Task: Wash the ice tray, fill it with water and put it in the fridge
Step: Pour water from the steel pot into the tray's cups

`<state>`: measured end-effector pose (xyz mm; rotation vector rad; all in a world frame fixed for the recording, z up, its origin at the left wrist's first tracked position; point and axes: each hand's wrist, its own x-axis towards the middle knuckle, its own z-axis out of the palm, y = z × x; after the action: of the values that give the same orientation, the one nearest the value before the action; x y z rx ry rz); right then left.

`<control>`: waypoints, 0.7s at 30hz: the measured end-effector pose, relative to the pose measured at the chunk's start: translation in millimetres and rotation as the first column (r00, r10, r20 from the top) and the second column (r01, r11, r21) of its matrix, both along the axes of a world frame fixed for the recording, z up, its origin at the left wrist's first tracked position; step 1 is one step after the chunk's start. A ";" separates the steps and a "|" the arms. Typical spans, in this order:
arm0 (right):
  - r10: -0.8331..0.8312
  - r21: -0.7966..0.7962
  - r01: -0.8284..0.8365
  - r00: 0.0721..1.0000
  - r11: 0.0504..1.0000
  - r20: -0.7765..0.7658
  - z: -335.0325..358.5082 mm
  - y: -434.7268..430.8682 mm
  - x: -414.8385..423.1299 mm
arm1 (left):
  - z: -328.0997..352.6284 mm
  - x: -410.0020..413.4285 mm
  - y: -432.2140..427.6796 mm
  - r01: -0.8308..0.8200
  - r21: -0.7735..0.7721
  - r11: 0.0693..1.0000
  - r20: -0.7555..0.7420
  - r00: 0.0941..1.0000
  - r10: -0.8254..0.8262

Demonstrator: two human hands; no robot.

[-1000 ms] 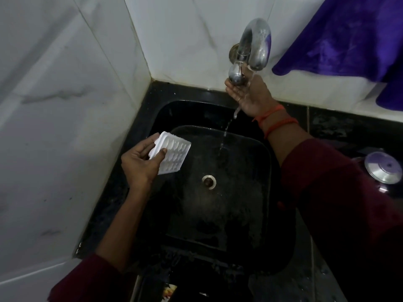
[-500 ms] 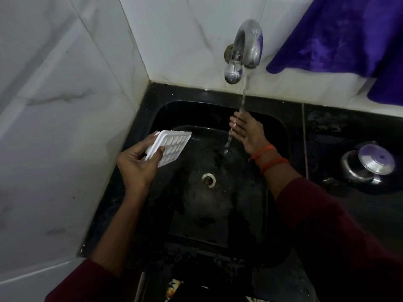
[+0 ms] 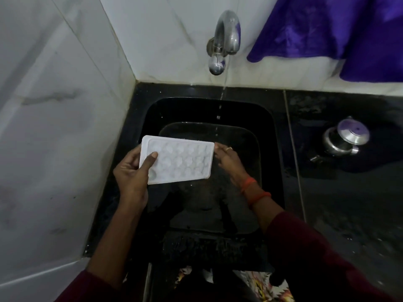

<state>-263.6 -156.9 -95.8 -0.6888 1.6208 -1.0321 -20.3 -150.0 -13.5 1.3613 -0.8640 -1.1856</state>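
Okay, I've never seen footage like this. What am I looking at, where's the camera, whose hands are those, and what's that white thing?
There is no machine here. A person wears one wide-angle camera on the head, so you look down as that person does. The left hand grips a white ice tray by its left end, thumb on top, cups facing up. The right hand, fingers straight, reaches the tray's right end; whether it touches is hard to tell. Both are over a black sink. Above it, a metal tap runs a thin stream of water down toward the sink. On the dark counter to the right stands a steel pot with a lid. A purple cloth hangs at the top right.
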 end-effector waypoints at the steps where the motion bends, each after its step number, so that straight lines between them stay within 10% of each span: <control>1: 0.001 -0.019 -0.001 1.000 1.000 -0.016 -6.1 4.8 -0.5 | 0.2 -0.5 1.8 0.012 0.014 1.000 -0.022 1.000 -0.012; 14: -0.388 -0.345 0.351 0.921 0.870 -0.041 68.2 82.1 -28.7 | -1.7 -15.6 11.6 0.189 -0.067 0.980 -0.205 0.958 -0.199; 21: -0.463 -0.366 0.411 0.884 0.835 -0.065 73.0 117.4 -67.6 | -18.0 -49.9 25.7 0.293 0.069 0.953 -0.054 0.955 -0.290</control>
<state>-331.2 -39.6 -22.8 -0.6453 1.7969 -1.6649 -70.2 -124.4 -31.5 1.2932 -1.0229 -1.4833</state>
